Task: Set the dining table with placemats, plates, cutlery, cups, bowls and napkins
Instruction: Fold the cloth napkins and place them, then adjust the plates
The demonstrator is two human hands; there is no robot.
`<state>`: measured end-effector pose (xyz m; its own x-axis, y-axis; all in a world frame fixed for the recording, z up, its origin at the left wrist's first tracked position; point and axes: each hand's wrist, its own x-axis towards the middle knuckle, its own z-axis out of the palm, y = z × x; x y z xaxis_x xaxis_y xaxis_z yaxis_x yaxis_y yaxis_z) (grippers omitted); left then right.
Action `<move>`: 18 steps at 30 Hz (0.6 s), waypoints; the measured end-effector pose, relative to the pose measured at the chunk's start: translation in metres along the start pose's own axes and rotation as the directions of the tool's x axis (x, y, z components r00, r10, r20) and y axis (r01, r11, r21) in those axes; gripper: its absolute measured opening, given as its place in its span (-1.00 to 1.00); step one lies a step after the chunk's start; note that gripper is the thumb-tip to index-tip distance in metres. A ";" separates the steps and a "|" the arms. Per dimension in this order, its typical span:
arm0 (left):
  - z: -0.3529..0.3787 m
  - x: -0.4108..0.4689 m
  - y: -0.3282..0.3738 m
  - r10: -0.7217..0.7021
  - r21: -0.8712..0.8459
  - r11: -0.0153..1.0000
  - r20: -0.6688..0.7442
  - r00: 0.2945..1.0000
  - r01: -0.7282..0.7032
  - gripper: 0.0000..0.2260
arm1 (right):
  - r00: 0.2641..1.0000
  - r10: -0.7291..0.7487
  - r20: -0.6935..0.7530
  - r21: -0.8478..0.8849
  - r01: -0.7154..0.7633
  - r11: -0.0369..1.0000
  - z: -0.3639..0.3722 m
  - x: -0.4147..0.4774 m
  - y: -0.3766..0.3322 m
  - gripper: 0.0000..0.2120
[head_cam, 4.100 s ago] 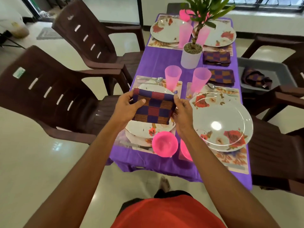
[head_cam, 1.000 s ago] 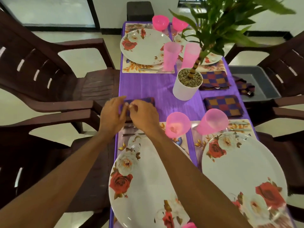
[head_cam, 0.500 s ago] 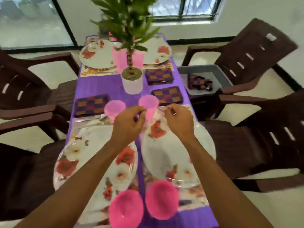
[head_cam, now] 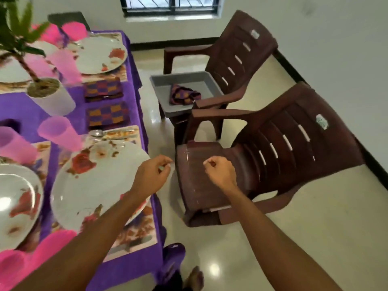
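Both hands are hovering low in front of me, apart from each other, and neither is holding anything. My left hand (head_cam: 152, 177) is hanging over the right edge of the near floral plate (head_cam: 94, 181), at the table's edge, fingers curled in with the thumb tip close to the forefinger. My right hand (head_cam: 220, 172) is hovering over the seat of the near brown chair (head_cam: 273, 154), fingers curled into a loose fist.

One checked napkin (head_cam: 182, 95) is lying crumpled in the grey tub (head_cam: 195, 84), which is sitting on the seat of the far brown chair (head_cam: 237, 51), well apart from both hands.

On the purple tablecloth (head_cam: 25, 110), two folded napkins (head_cam: 108, 115) are lying one behind the other, between the near placemat (head_cam: 126, 133) and the far plate (head_cam: 100, 55). A spoon (head_cam: 96, 133) is resting on the near placemat just beyond the near plate. A pink cup (head_cam: 57, 131) is standing left of the spoon. The white plant pot (head_cam: 52, 97) is sitting farther back. Pink bowls (head_cam: 31, 255) are showing blurred at the near left corner.
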<state>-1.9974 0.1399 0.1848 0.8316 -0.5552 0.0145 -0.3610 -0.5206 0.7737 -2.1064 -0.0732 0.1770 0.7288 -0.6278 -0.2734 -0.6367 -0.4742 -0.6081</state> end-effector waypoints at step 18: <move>0.120 0.162 -0.031 -0.614 -0.175 0.753 0.157 0.773 0.634 -0.87 | 0.901 -0.126 0.416 -0.149 0.204 0.968 -0.010 0.268 0.013 -0.85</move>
<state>-1.9023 -0.0120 0.0874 0.7987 -0.2113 -0.5635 0.3292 -0.6305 0.7029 -1.9219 -0.2533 0.1034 0.8413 -0.2491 -0.4798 -0.5051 -0.6786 -0.5332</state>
